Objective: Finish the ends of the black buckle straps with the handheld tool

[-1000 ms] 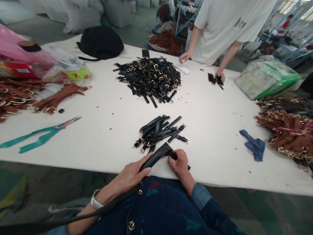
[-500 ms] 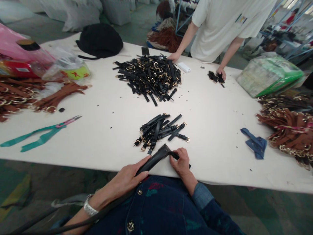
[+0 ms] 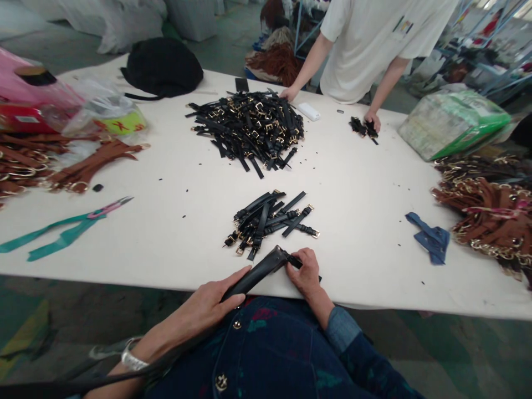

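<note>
My left hand (image 3: 210,302) is closed around a long black leather-like strap (image 3: 260,272), thumb and fingers along its sides. A dark band trails from there past my wrist to the lower left. At the strap's far end, my right hand (image 3: 306,272) pinches a narrow black strap (image 3: 294,261) that meets it; the fingers hide most of that piece. Just beyond my hands lies a small pile of short black buckle straps (image 3: 266,219) with gold buckles.
A larger heap of black buckle straps (image 3: 253,127) lies farther back, near a co-worker's hand (image 3: 290,93). Teal-handled pliers (image 3: 83,224) and brown straps (image 3: 97,160) lie left. Right are a blue cloth (image 3: 430,238), more brown straps (image 3: 490,213) and a green-and-white package (image 3: 453,124).
The whole view has shifted slightly. My hands keep their hold, and the long strap and narrow strap stay in almost the same position against each other.
</note>
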{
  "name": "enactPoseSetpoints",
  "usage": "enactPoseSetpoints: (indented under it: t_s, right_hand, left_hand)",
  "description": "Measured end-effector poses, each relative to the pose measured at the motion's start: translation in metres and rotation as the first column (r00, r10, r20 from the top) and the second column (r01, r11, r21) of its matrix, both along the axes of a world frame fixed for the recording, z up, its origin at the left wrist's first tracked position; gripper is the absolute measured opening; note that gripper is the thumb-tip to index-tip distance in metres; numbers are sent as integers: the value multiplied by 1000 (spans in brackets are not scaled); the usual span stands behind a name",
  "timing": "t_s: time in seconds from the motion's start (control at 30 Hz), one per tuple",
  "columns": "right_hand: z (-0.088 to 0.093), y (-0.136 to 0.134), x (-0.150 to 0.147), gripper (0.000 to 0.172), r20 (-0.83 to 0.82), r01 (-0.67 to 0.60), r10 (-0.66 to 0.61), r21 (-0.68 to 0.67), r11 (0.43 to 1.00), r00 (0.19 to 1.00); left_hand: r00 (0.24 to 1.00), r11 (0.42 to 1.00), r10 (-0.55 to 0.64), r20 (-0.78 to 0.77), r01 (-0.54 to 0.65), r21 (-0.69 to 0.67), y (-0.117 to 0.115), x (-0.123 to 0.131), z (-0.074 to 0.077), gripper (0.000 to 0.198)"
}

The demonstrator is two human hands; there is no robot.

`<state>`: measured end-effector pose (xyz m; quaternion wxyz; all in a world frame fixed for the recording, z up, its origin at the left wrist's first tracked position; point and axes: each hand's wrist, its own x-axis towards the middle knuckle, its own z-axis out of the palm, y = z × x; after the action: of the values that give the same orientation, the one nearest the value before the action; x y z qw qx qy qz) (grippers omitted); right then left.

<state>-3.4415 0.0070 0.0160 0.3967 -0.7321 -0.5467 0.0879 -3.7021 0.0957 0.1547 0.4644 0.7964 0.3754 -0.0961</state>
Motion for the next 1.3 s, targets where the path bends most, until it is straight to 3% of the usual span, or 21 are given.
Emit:
enactPoseSetpoints:
  t_s: [0.3,0.5,0.63,0.87,1.03,1.17,1.3]
  right_hand:
    - [-4,0,2,8,26,30,-31,15,999,999]
    - [-3,0,1,8,-9,15,-15,25,1000,1000]
    - [-3,0,2,7,-20,17,-17,30,999,1000]
    - [-5,-1,3,9,-12,46,-46,10,999,999]
    - [-6,-4,3,14,-38,55,-53,43,998,998]
    - [-5,-6,2,15,-60,63,-59,54,997,996]
    - [-4,-5,2,15,-103,83,-76,75,994,992]
  left_hand:
    - [1000,995,10,-11,-9,95,-2,33,0,66]
    - [996,994,86,35,-88,65,1,14,-3,67]
    - [998,999,39,47,-40,19,1,6,-1,68]
    - [999,990,10,-33,-5,138,-4,35,-1,66]
    - [998,992,62,-4,-61,112,-2,46,1,65]
    - [992,990,124,31,-126,70,0,39,6,67]
    - [997,997,73,40,-74,14,-3,22,9,66]
